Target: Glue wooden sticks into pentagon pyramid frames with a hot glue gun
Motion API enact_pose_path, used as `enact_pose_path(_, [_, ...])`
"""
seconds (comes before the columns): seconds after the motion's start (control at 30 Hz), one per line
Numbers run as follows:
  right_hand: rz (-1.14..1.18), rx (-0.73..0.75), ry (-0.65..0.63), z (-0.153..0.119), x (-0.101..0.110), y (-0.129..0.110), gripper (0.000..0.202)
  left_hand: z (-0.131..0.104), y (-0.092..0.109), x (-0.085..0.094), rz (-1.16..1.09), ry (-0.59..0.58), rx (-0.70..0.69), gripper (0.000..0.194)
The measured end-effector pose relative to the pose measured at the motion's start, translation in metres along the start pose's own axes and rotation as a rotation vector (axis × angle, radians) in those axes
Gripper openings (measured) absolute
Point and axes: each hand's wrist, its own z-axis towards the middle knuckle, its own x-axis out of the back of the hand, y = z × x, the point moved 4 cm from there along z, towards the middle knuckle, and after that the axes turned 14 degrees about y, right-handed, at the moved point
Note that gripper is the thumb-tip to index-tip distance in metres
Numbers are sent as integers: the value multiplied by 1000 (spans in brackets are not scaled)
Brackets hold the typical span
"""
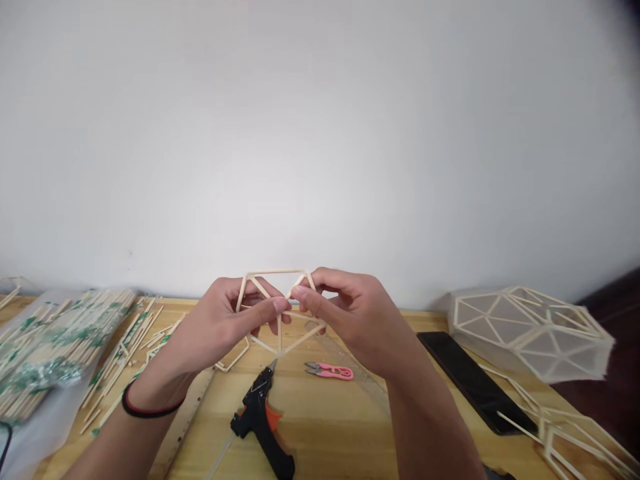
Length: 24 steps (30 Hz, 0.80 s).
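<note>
Between both hands is a frame of thin wooden sticks [277, 271], raised above the table and joined into triangles. My left hand [240, 310] pinches it near its middle joint, thumb on top. Close beside it, my right hand [340, 303] grips the same frame with thumb and fingers, also near the centre. Fingers hide part of the middle joint. Below the frame lies a black glue gun [263, 413] with an orange trigger, its nozzle pointing up towards the lowest corner. Pink thread snips [333, 371] lie under my right hand.
Packs of wooden sticks [60, 353] in clear plastic lie at the left, with loose sticks [125, 353] beside them. A ruler [185, 420] sits under my left forearm. To the right are a black phone [475, 380], a covered stick structure [530, 327] and another bare stick frame [575, 430].
</note>
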Motion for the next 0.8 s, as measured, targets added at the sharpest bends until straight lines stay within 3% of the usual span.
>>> enact_pose_path(0.17, [9, -43, 22, 7, -5, 15, 21, 6, -11, 3, -88, 192, -3, 30])
enact_pose_path(0.23, [49, -62, 25, 8, -7, 17, 19, 6, -14, 2, -141, 212, -5, 31])
enact_pose_path(0.33, [115, -57, 73, 10, -5, 16, 16, 6, -16, -2, -178, 182, 15, 36])
enact_pose_path(0.5, [97, -58, 110, 8, 0, 13, 12, 6, -14, -2, -218, 119, -4, 29])
enact_pose_path(0.7, [27, -61, 36, 5, -2, 16, 18, 6, -12, -1, -262, 77, -7, 16])
enact_pose_path(0.8, [16, -65, 2, 4, -4, 16, 21, 6, -14, -1, -193, 72, 3, 21])
